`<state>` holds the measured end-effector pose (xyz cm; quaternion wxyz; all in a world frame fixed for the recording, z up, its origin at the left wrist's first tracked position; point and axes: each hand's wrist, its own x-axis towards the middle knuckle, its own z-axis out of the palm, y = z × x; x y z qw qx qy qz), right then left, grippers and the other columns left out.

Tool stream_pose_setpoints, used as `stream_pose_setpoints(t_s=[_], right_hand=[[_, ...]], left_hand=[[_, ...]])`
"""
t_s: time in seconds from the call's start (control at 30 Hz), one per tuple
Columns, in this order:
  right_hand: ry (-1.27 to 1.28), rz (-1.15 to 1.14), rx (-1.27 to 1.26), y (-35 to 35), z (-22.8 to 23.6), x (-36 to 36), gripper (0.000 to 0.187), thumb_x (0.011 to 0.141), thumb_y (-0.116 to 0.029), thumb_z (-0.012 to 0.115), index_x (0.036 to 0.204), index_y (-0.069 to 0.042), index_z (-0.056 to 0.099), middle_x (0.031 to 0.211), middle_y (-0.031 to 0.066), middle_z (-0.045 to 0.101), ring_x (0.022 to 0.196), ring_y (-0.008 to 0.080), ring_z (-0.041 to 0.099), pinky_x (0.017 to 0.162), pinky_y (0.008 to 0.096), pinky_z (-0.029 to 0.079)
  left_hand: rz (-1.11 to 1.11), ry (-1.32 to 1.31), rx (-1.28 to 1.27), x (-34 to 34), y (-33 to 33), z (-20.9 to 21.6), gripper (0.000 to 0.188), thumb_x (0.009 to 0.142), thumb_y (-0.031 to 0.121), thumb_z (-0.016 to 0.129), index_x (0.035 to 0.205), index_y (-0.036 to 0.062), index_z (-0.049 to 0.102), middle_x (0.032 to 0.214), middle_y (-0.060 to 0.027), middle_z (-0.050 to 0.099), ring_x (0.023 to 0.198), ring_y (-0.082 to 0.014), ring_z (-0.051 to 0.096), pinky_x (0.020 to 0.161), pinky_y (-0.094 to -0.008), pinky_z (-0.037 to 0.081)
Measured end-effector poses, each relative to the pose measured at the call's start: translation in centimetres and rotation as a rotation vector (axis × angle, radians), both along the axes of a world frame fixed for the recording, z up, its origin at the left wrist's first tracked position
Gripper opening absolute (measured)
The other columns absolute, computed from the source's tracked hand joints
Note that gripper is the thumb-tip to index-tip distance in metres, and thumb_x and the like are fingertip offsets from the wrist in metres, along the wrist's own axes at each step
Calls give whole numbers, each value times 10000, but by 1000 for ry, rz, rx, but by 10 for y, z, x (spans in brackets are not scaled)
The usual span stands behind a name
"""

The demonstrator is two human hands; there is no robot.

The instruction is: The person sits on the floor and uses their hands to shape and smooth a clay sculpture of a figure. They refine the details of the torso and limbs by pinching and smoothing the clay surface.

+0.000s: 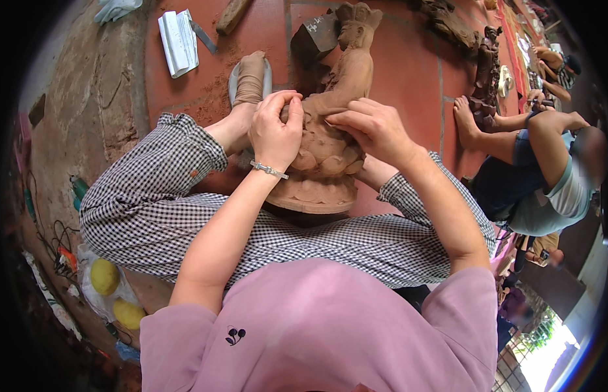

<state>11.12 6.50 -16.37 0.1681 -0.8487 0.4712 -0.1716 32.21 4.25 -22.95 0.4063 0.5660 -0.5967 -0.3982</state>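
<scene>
A brown carved wooden statue [353, 75], a seated figure with a tall crown on a petalled round base, leans away from me between my legs. My left hand [276, 127] is at the near left side of its body, fingers bent together and thumb beside them. Anything between those fingertips is too small to make out. On the other side, my right hand [376, 127] pinches thumb and fingers together against the figure's lap. What the pinch holds, if anything, is hidden. A dark block [315, 38] stands behind the statue, touching or close to it.
Folded white paper [178, 42] and a flat blade [204, 39] lie on the dusty red tiles [408, 65]. A wooden piece [233, 14] is beyond them. To the right a seated person [545, 170] works near a dark carving [487, 65]. Yellow fruits [105, 276] and cables lie left.
</scene>
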Motion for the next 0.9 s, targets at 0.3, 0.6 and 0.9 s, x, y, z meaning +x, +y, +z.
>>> stream_pose_setpoints(t_s=[0.3,0.6,0.9], right_hand=[[30,41,-24,-1,0,-1,263,804,-106,736,1061,-158,744,856,-5,651,826,214,654,672,350,560],[27,-24,38,7,15,-45,285,807,-76,740,1084,-143,747,809,18,650,787,236,657,653,366,551],[23,7,-35,7,-4,-5,252,810,-114,716,1056,-157,749,906,-11,688,816,215,662,665,353,561]], left_hand=[[-3,-23,-7,-2,-1,4,200,945,210,632,966,44,742,1035,-98,742,985,-298,693,859,-382,534],[-10,-40,-55,-2,0,2,202,945,210,631,962,40,739,1041,-97,741,995,-302,688,884,-388,527],[-26,-19,-39,0,0,-1,190,949,194,629,976,42,740,1022,-108,743,979,-302,692,867,-378,533]])
